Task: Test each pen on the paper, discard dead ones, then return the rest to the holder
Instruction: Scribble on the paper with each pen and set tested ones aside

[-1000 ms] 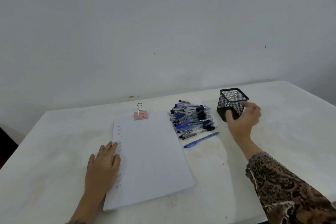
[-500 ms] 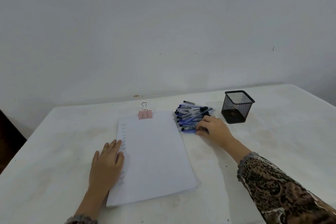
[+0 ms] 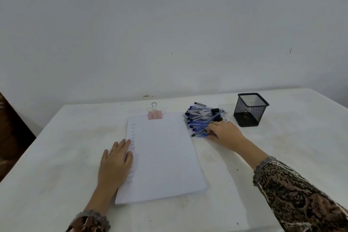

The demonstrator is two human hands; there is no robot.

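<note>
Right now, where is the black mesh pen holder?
In the head view, the black mesh pen holder stands upright at the far right of the white table, just right of the pen pile.

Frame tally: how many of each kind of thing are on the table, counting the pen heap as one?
Paper stack: 1
Pink binder clip: 1
Black mesh holder: 1
Pen heap: 1, single pens overlap too much to count
Hands: 2, left hand and right hand
Total: 6

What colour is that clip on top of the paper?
The binder clip is pale pink with a metal wire handle, seen clearly in the head view.
</note>
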